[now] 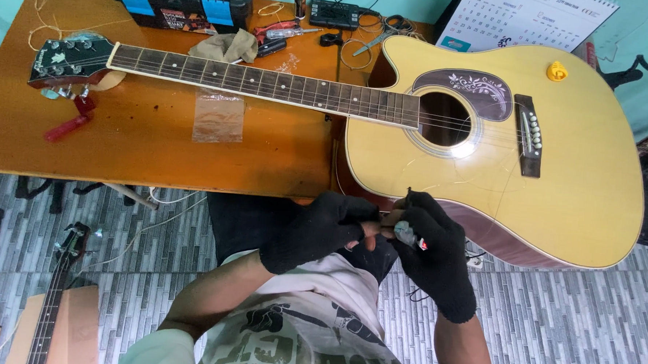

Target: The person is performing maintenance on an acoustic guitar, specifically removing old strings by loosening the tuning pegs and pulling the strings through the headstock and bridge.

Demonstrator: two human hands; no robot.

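From the head view I judge the restringing of the pale yellow cutaway acoustic guitar (486, 145) to be somewhere in the middle — thin strings run along the dark fretboard and over the round soundhole, and a loose wire curls across the glossy top, but I cannot count how many strings are seated. The guitar lies face up, its body overhanging the right end of the orange-brown wooden table (151, 142), its green headstock to the left. Both hands wear black fingerless knit gloves: my left hand (318, 229) is pinched closed on what looks like the end of a fine wire, and my right hand (430, 248) is clenched around a small grey tool with a red tip (408, 234); they meet just below the guitar's lower edge, above my lap. What the tool does to the wire is too small to tell. Counting: one guitar on the table, a second instrument's neck (53, 301) on the tiled floor, one clear plastic bag (218, 117), one yellow pick (557, 70) on the body, one black and blue toolbox (175, 1) — and six white bridge pins, as far as I can make out.
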